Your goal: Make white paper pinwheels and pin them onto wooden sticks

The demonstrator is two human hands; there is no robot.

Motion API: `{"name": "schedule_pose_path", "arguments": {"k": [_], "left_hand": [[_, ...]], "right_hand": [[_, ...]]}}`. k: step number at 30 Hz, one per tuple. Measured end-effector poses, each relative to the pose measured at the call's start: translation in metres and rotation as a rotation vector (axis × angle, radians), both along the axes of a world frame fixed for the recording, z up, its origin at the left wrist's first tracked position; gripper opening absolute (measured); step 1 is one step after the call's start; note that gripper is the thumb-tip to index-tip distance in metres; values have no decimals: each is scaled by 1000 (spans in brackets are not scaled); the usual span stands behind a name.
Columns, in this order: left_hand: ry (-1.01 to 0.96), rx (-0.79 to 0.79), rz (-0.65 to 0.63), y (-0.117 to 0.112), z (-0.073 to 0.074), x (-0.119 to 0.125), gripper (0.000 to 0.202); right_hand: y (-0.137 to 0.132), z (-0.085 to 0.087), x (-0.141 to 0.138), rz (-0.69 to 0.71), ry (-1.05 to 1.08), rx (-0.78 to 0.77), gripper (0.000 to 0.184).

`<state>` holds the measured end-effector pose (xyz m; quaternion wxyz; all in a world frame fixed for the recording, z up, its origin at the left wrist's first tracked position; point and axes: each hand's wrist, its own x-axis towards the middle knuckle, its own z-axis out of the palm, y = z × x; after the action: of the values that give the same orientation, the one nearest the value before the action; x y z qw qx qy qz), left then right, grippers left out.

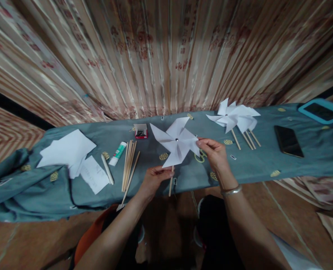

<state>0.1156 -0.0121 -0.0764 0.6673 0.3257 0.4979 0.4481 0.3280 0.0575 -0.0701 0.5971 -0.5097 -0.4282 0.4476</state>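
Observation:
A white paper pinwheel [180, 133] with a shiny pin at its centre is held up over the middle of the cloth-covered table. My left hand [155, 180] is closed round its wooden stick, just below the paper blades. The thumb and fingers of my right hand [214, 152] pinch the tip of the right-hand blade. Behind that blade, partly hidden, lie scissors with yellow-green handles [200, 156]. Left of the pinwheel, a small red box of pins [141, 132] stands open. Several loose wooden sticks [129, 165] lie near my left hand.
Finished pinwheels [239, 114] lie at the back right, beside a black phone [288, 140] and a blue-framed tablet [322, 111]. To the left are stacked white paper [67, 148], a written sheet [94, 174], a white rod [107, 168] and a glue stick [118, 153]. A curtain hangs behind the table.

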Motion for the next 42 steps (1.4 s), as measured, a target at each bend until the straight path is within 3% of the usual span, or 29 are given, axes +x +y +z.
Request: {"name": "schedule_pose_path", "arguments": {"k": [20,28,42], "left_hand": [[1,-26,93,5,0,0,31],[-3,-32,124,6,2,0,30],[-14,-4,108,5,2,-1,28]], "right_hand": [[-9,-1,-21,132,40,-36,27],[-13,0,-31,196,159,-117,30],[-19,-3,-43,277,146,-154,30]]}}
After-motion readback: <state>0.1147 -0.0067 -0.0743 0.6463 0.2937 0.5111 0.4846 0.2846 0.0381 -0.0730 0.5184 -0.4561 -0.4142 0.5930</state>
